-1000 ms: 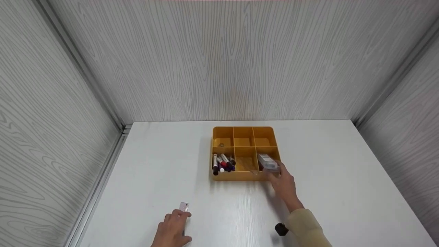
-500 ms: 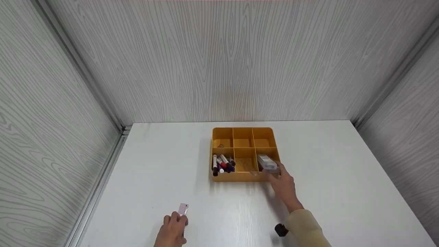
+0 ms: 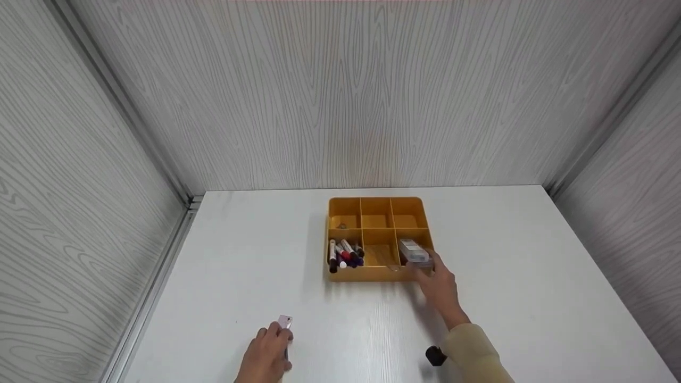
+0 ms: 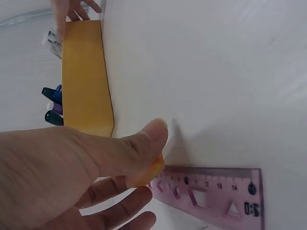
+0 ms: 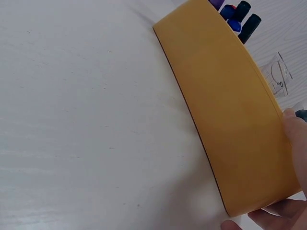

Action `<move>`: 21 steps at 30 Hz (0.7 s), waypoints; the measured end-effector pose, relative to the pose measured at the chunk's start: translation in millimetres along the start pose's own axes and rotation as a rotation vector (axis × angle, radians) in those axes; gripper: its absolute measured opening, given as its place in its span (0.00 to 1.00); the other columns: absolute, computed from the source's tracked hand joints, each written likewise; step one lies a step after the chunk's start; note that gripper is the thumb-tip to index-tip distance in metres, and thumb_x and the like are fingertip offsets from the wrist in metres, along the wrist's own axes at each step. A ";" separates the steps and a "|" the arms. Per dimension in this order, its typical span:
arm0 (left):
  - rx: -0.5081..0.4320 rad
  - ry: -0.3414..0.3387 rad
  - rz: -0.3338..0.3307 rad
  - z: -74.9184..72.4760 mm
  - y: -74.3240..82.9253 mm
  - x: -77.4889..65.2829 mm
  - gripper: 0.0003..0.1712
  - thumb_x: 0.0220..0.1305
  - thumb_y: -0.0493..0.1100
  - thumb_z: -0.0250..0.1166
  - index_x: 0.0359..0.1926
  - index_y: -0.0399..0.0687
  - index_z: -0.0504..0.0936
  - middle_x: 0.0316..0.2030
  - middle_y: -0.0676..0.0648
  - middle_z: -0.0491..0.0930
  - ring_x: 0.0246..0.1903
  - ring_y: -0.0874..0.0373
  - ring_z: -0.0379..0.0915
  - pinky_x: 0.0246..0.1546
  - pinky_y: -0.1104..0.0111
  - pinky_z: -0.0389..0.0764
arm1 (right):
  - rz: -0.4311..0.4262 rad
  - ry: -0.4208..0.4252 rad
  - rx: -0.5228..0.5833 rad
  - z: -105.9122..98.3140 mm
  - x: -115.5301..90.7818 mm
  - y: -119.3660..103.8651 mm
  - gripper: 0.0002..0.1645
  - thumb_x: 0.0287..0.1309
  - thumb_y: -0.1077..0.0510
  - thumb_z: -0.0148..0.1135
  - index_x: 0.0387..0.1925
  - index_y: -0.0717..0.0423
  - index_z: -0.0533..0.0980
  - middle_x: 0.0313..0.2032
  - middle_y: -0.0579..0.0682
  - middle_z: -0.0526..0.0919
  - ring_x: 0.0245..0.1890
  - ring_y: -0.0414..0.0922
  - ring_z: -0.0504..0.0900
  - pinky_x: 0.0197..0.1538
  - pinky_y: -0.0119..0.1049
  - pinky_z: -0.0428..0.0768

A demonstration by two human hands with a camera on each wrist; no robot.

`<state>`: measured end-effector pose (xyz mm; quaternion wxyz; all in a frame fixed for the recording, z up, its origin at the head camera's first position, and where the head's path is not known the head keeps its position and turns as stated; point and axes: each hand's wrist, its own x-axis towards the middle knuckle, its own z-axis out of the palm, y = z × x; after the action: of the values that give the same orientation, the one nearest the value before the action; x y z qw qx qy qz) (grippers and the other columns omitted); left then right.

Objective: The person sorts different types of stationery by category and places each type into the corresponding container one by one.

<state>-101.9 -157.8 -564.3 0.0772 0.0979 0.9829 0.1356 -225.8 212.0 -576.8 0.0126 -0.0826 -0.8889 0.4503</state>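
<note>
My left hand (image 3: 264, 354) is low over the table at the front left, its thumb and fingers pinching a see-through pink ruler (image 4: 223, 194). The ruler's numbered end sticks out past the fingertips; the hand hides the rest. My right hand (image 3: 441, 290) grips the front right corner of a yellow divided tray (image 5: 225, 96), thumb (image 5: 290, 124) on the rim and fingers round the side. Beside that hand, a clear box (image 3: 416, 253) leans in the front right compartment. Several markers (image 3: 347, 252) stand in the front left one.
A clear plastic piece with printed marks (image 5: 279, 76) pokes up from the tray's front middle compartment. Something small (image 3: 342, 226) lies in the back left one. Wood-grain panels (image 3: 351, 96) enclose the white table (image 3: 255, 255) at the back and both sides.
My left hand's thumb and fingers have drawn closer together on the ruler, which lies almost where it was. The right hand and the tray have kept their place.
</note>
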 end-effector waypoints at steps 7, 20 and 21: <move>-0.037 0.105 0.002 -6.1 2.7 3.9 0.25 0.33 0.46 0.75 0.37 0.49 0.77 0.35 0.50 0.71 0.34 0.57 0.69 0.34 0.60 0.73 | -0.009 0.012 0.011 -0.3 -0.5 -1.0 0.45 0.44 0.27 0.53 0.62 0.39 0.56 0.62 0.53 0.65 0.61 0.53 0.63 0.57 0.51 0.66; 0.013 0.344 0.168 -27.4 6.8 21.9 0.24 0.35 0.49 0.75 0.37 0.49 0.79 0.30 0.53 0.70 0.29 0.61 0.70 0.30 0.67 0.72 | 0.010 0.003 0.011 -1.3 -0.3 -2.9 0.46 0.44 0.25 0.52 0.63 0.37 0.56 0.62 0.52 0.65 0.62 0.53 0.63 0.57 0.52 0.66; 0.024 0.358 0.179 -29.2 7.9 24.5 0.24 0.35 0.49 0.75 0.37 0.49 0.79 0.31 0.53 0.70 0.29 0.61 0.70 0.30 0.67 0.72 | 0.013 0.000 0.014 -1.2 -0.3 -3.3 0.46 0.43 0.25 0.52 0.63 0.37 0.56 0.62 0.52 0.65 0.63 0.53 0.62 0.58 0.52 0.65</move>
<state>-129.5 -152.5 -537.3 -0.1122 0.1601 0.9699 0.1453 -225.8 211.1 -573.4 0.0103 -0.0881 -0.8853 0.4564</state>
